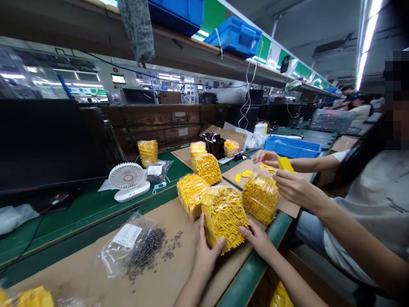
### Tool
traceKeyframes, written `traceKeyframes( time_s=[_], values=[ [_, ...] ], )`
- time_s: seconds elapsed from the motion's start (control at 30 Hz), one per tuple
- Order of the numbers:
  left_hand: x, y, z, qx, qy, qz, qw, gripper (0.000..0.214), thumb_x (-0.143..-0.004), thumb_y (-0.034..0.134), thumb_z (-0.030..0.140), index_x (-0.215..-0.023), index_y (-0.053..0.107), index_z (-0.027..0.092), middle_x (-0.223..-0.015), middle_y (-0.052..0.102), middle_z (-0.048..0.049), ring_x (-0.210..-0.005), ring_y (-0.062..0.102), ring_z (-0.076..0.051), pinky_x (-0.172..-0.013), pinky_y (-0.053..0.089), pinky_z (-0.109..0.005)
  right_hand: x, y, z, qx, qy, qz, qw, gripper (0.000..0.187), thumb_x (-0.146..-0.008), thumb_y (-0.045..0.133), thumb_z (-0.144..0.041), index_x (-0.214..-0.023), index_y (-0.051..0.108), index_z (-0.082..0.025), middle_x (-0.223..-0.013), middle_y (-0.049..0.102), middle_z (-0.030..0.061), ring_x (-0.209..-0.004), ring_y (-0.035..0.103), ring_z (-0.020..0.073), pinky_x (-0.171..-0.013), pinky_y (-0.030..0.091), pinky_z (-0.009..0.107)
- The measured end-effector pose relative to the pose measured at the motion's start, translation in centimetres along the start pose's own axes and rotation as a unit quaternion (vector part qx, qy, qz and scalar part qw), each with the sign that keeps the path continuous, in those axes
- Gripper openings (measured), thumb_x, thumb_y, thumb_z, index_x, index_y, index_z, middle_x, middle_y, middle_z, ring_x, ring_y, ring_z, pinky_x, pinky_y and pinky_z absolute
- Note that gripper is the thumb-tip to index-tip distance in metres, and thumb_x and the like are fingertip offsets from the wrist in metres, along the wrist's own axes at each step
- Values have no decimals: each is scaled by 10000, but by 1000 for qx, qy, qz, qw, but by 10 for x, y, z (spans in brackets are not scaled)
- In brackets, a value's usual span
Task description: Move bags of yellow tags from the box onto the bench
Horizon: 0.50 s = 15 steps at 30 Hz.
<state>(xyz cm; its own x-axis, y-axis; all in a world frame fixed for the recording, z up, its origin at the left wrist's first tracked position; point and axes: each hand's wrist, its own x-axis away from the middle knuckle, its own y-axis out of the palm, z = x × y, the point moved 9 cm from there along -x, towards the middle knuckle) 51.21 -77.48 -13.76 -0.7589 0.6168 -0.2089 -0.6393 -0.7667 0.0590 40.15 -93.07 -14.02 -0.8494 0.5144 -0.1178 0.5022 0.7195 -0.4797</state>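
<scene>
My left hand (205,252) and my right hand (259,239) clasp a clear bag packed with yellow plastic parts (224,216) from both sides, on a brown cardboard sheet (172,273) at the bench's front edge. Fingers of both hands press against the bag. Two similar bags of yellow parts (191,192) (260,198) stand just behind and to the right. A person seated at my right holds a single yellow part (285,164) with one hand (291,186) and reaches over loose yellow parts (245,174) with the other hand (266,157).
An open bag spilling small grey screws (145,251) lies left of my hands. A white desk fan (128,181) stands on the green bench (79,213). More yellow bags (148,150) (207,167), a blue tray (292,147) and overhead blue bins (236,36) lie further back.
</scene>
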Motion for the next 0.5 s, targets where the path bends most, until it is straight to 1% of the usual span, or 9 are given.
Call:
traceKeyframes(
  time_s=[0.17,0.27,0.33,0.4,0.47,0.5],
  values=[
    [-2,3,-4,7,-2,-7,1000,916,-683,623,511,-1394,141,192,-1438,193,-100,-1319,206,-255,-1097,217,-381,-1,-1,-9,-11,-14,16,1000,639,-831,434,-579,-1242,415,-90,-1245,471,129,-1200,393,251,-1048,271,429],
    [-3,3,-8,52,-19,-5,998,987,-678,632,494,-1396,27,191,-1442,156,-120,-1317,215,-241,-1089,239,-391,-1,-2,-13,-25,-18,10,999,616,-822,471,-558,-1230,437,-99,-1242,475,122,-1173,421,250,-1021,313,414],
    [-2,5,-7,67,-24,-27,997,1028,-665,642,482,-1388,-24,180,-1444,125,-134,-1324,194,-237,-1088,240,-397,1,-2,-20,-44,-37,-9,998,561,-823,500,-517,-1218,461,-120,-1210,505,102,-1129,463,240,-990,353,387],
    [0,6,1,24,4,-48,999,1003,-664,643,453,-1385,-5,195,-1449,105,-117,-1332,159,-240,-1099,202,-412,6,-4,-29,-47,-70,-15,996,490,-814,537,-472,-1172,507,-139,-1134,556,81,-1049,519,229,-928,410,353],
    [4,5,13,-63,44,-45,996,965,-660,655,405,-1382,38,233,-1451,111,-88,-1333,150,-253,-1104,178,-432,11,-9,-37,-28,-106,7,994,414,-793,562,-458,-1061,571,-143,-1019,601,74,-956,558,228,-857,450,335],
    [7,3,17,-96,59,-34,993,958,-658,661,385,-1380,45,249,-1449,119,-82,-1330,157,-263,-1098,194,-439,14,-12,-38,-19,-119,28,992,384,-794,549,-465,-998,591,-143,-979,608,81,-929,564,232,-838,458,337]
  ],
)
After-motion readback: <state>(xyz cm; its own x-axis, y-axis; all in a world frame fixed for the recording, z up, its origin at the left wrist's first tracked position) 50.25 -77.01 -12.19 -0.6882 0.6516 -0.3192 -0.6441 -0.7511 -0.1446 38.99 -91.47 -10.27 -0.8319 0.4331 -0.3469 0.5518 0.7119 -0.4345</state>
